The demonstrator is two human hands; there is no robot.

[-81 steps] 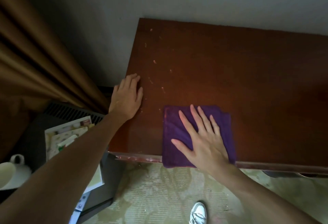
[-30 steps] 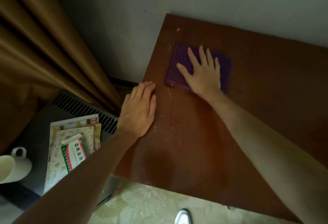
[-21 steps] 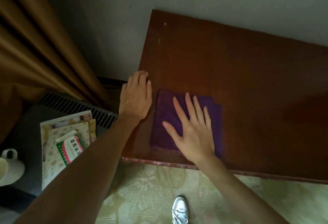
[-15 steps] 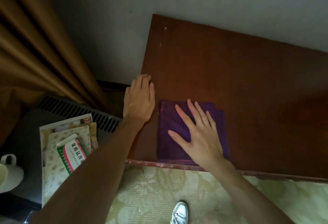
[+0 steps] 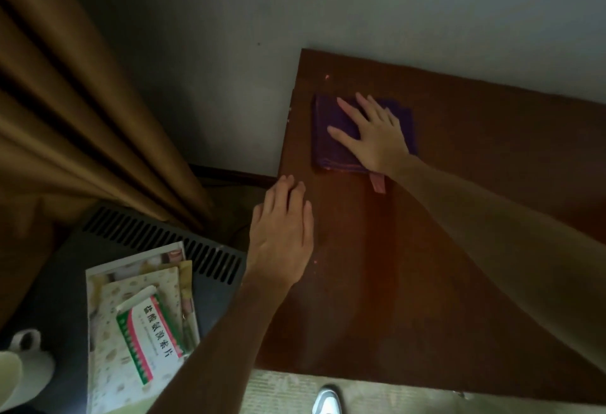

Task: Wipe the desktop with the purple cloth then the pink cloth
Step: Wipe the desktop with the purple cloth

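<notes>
Right hand (image 5: 373, 138) flat, fingers spread, pressing folded purple cloth (image 5: 331, 131) at desktop (image 5: 426, 266) far left corner. Left hand (image 5: 282, 240) flat, empty, on left edge. Purple pass seemingly underway; pink cloth unseen, untouched.

cloth (image 5: 331, 125): purple | desktop (image 5: 459, 217): reddish-brown | curtain (image 5: 65, 102): golden-brown | box (image 5: 149, 336): green-pink-white

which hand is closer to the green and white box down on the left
Left. The left hand rests on the desk's left edge, just above and right of the box. The right hand presses the purple cloth, farther away.
</notes>
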